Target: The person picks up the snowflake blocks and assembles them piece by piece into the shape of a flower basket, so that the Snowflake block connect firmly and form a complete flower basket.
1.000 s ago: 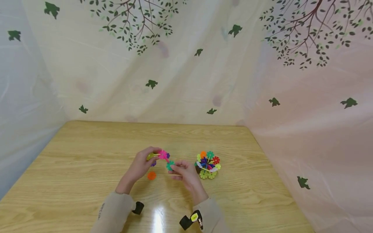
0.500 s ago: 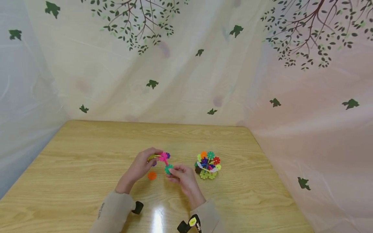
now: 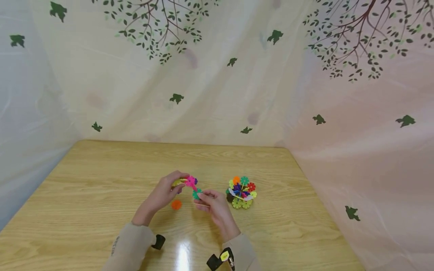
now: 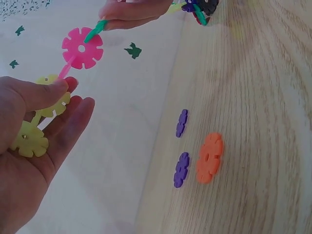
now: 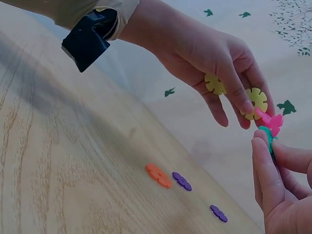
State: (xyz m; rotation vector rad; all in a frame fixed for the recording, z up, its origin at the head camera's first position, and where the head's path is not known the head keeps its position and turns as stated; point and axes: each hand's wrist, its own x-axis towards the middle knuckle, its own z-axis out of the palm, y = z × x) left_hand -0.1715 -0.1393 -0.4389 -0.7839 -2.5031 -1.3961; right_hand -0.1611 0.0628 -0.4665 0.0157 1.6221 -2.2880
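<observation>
In the head view my left hand (image 3: 164,194) holds a short chain of snowflake-shaped plastic discs. Its thumb and fingers pinch a yellow disc (image 4: 61,105) next to a pink disc (image 4: 91,54), and a second yellow disc (image 4: 30,145) lies against the palm in the left wrist view. My right hand (image 3: 218,212) pinches a green disc (image 5: 266,131) between thumb and fingers. The green disc's edge meets the rim of the outer pink disc, roughly crosswise to it. Both hands are raised over the table, close together.
On the wooden table (image 3: 101,180) below the hands lie an orange disc (image 4: 214,145) and two purple discs (image 4: 182,123). A round cluster of joined multicoloured discs (image 3: 245,202) stands right of the right hand. A printed curtain (image 3: 210,113) surrounds the table.
My right hand with the green disc dips slightly toward the body, then comes back up a little. The left hand stays nearly still, and the pink discs tilt slightly.
</observation>
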